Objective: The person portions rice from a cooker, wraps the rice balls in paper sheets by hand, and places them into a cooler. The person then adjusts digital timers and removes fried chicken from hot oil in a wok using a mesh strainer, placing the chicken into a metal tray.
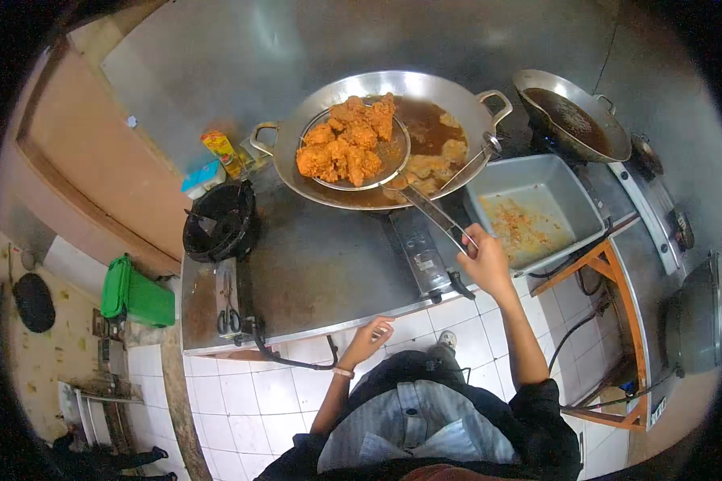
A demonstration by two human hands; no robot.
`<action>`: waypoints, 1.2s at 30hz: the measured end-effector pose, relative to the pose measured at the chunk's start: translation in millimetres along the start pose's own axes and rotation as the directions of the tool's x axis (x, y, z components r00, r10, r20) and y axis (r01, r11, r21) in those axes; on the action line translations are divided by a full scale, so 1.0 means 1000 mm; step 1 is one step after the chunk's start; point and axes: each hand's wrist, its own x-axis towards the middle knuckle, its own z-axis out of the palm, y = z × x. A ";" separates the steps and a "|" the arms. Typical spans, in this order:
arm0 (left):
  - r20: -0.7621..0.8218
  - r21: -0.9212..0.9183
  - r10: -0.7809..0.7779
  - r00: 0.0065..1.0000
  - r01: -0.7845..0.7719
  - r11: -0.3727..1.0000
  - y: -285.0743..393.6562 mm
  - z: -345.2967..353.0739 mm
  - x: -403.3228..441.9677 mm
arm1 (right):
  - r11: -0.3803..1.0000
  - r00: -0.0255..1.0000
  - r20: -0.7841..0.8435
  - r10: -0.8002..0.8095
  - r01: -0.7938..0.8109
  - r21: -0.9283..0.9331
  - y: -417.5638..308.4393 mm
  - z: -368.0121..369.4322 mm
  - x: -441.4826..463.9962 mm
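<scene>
My right hand (485,258) is closed around the long metal handle of a round wire strainer (393,178). Browned pieces of fried chicken (353,140) are heaped in the strainer, over a wide wok (313,94) of dark oil. Paler battered pieces (429,172) float in the oil at the wok's right side. Another long-handled metal utensil (469,170) leans across the wok's right rim. By the front edge of the table, my left hand (367,341) hangs with loosely bent fingers and holds nothing.
Right of the wok stands a grey plastic tub (501,170) with crumbs and oily liquid inside. A second wok (537,80) of dark oil sits behind it. On the left are a black burner (217,236), scissors (229,309) and a yellow packet (221,151). A green bin (148,297) stands beyond.
</scene>
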 end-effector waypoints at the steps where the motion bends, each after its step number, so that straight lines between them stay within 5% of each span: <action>1: 0.033 -0.032 -0.008 0.999 0.009 0.999 -0.003 0.003 -0.001 | 1.000 1.000 0.004 0.001 -0.001 -0.002 0.001 0.001 0.000; 4: -0.004 -0.266 0.053 0.999 -0.052 0.963 -0.028 0.019 0.017 | 0.998 0.998 -0.045 -0.050 0.052 0.036 0.003 0.005 0.001; 6: 0.176 -0.522 0.001 0.984 0.092 0.848 0.042 0.011 0.042 | 0.996 0.995 -0.073 -0.070 0.073 0.043 0.005 0.010 -0.001; 10: 0.091 -0.760 0.263 0.960 -0.104 0.642 0.142 0.036 0.102 | 1.000 1.000 0.015 0.007 -0.006 -0.001 0.002 0.014 -0.003; 14: -0.132 -0.739 0.325 0.937 -0.311 0.597 0.172 0.058 0.163 | 0.955 0.961 -0.220 -0.168 0.214 0.205 0.000 0.025 -0.001; 17: -0.262 -0.666 0.280 0.923 -0.383 0.640 0.192 0.055 0.185 | 0.978 0.969 -0.162 -0.188 0.200 0.059 -0.015 0.000 0.025; 20: -0.258 -0.626 0.358 0.897 -0.437 0.646 0.226 0.028 0.196 | 0.985 0.975 -0.137 -0.172 0.171 -0.019 -0.032 -0.012 0.046; 24: -0.089 -0.766 0.326 0.941 -0.274 0.582 0.240 0.007 0.197 | 0.952 0.966 -0.207 -0.153 0.200 0.231 -0.049 -0.012 0.050; 26: -0.092 -0.647 0.337 0.937 -0.314 0.695 0.229 0.013 0.193 | 0.989 0.977 -0.170 -0.130 0.141 0.053 -0.051 -0.014 0.039; 33: -0.129 -0.696 0.281 0.951 -0.289 0.658 0.218 0.029 0.199 | 0.993 0.992 -0.054 -0.115 0.117 0.021 -0.028 -0.020 0.044; 36: -0.170 -0.679 0.320 0.932 -0.346 0.647 0.239 0.022 0.204 | 0.927 0.944 -0.210 -0.253 0.299 0.226 -0.036 -0.019 0.053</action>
